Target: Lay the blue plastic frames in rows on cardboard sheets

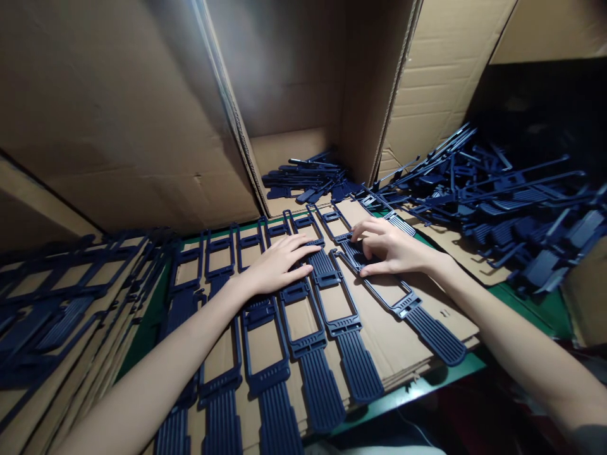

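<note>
Dark blue plastic frames with ribbed paddle ends (303,321) lie side by side in a slanting row on a cardboard sheet (379,341). My left hand (279,262) rests palm down over the middle of the row, fingers stretched out and touching the frames. To its right, my right hand (391,246) has curled fingers and a thumb around the upper part of the rightmost plastic frame (403,306). That frame lies at an angle, its ribbed end toward the sheet's near right corner. My fingers hide part of its upper end.
More stacked cardboard sheets bearing such frames (61,278) stand at left. A loose heap of frames (502,196) fills the right side, and a smaller pile (308,177) lies in an open cardboard box (294,76) behind. A green tabletop (427,385) shows at the edges.
</note>
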Demonstrator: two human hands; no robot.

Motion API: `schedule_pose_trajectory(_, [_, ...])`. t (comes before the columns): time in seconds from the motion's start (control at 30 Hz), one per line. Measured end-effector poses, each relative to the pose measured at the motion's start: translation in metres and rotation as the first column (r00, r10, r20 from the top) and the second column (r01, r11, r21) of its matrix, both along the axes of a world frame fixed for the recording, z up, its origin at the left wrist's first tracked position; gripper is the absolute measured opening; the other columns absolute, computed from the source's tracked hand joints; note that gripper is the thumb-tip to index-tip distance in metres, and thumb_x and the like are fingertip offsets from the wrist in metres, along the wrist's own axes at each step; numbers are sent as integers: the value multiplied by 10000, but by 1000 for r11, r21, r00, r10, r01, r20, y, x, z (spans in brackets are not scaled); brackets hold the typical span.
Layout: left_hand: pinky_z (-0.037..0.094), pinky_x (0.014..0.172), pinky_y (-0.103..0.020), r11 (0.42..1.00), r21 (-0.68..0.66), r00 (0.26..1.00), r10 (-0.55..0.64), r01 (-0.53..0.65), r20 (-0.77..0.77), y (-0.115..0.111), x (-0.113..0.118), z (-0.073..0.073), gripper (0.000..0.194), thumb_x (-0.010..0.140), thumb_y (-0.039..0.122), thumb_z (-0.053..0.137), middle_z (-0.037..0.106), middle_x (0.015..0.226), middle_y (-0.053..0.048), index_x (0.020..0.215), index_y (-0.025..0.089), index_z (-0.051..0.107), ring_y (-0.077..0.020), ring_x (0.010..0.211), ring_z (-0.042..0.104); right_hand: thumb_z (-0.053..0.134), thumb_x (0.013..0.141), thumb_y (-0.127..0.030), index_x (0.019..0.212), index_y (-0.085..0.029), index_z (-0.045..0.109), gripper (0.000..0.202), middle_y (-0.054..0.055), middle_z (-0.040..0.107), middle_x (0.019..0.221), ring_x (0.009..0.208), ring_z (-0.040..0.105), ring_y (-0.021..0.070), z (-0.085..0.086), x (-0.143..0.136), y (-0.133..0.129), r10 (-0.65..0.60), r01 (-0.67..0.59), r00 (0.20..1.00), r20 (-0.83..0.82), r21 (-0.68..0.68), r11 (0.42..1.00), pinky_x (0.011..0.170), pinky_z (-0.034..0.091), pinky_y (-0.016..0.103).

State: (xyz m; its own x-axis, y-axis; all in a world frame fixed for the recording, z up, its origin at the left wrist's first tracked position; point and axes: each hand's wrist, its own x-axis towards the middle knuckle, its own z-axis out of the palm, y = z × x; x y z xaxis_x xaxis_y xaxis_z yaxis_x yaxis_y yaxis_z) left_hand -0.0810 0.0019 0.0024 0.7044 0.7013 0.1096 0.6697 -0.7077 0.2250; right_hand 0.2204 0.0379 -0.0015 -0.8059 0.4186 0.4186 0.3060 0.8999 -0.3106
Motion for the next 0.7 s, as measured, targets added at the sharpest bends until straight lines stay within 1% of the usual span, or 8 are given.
schedule_pose_trajectory(0.27, [211,1140,-477,1000,-7,1000,-5,5,-1,0,0,1,456,960,474,359,379,1473,-56,1358,270,450,-243,1382,285,694,737,-516,604,-193,498,401,103,588,1027,1014,504,256,1,-4,-3,-17,17,1000,8,-22,1000,900,404,436])
schedule_pose_trajectory(0.4, [215,1137,-486,1000,-9,1000,0,0,2,0,1,1,454,959,476,359,389,1467,-60,1353,272,456,-248,1376,297,702,727,-518,619,-191,522,389,114,551,1126,1066,481,265,-2,-4,-2,-27,27,999,-19,-14,1000,935,397,447])
schedule_pose_trajectory(0.57, [217,1135,-494,1000,-3,1000,-7,7,4,0,0,0,455,958,478,358,388,1467,-54,1359,283,448,-252,1372,304,702,723,-531,757,-203,594,347,112,539,1182,1108,470,276,-6,-4,0,-37,37,999,-23,-9,999,958,391,464])
schedule_pose_trajectory(0.7, [218,1136,-489,1000,-1,1000,-8,8,-1,1,0,0,455,958,477,357,387,1469,-52,1361,284,444,-248,1377,297,689,739,-528,939,-216,614,378,117,542,1215,1136,485,279,-9,-6,1,-34,33,999,-26,-40,999,967,398,460])
